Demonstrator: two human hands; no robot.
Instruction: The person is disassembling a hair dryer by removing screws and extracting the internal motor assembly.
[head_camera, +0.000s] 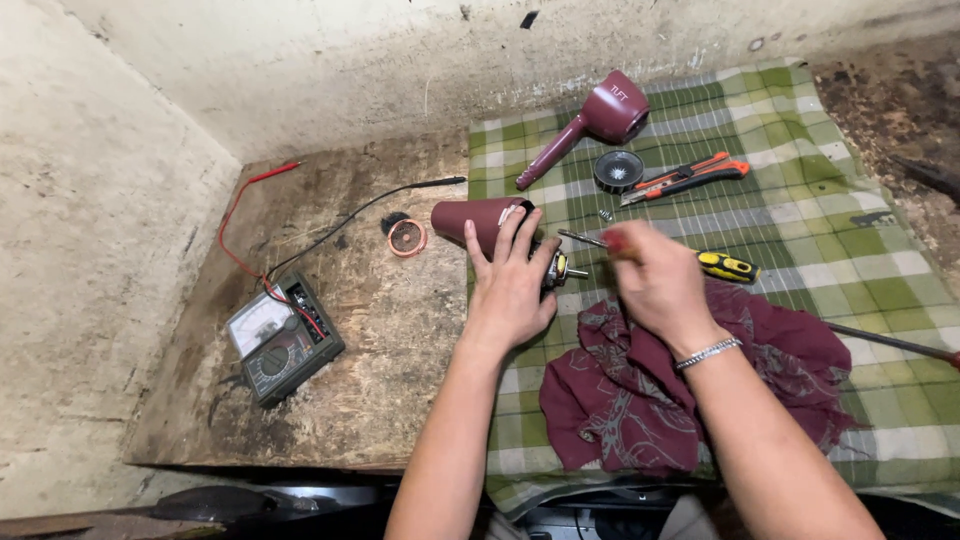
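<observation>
My left hand (510, 285) rests on a maroon cone-shaped housing (470, 218) with a small metal motor part (560, 268) at its near end, holding it down on the green checked cloth (800, 220). My right hand (660, 280) grips a red-handled screwdriver (590, 240), its thin shaft pointing left toward the motor part. The hand is blurred.
A maroon hair dryer shell (600, 115), a black round grille (618, 170), orange-handled pliers (690, 178), a yellow-black screwdriver (728, 266) and a maroon patterned cloth (650, 400) lie on the checked cloth. A multimeter (280, 338) with red and black leads and a small ring (406, 237) sit on the wooden board.
</observation>
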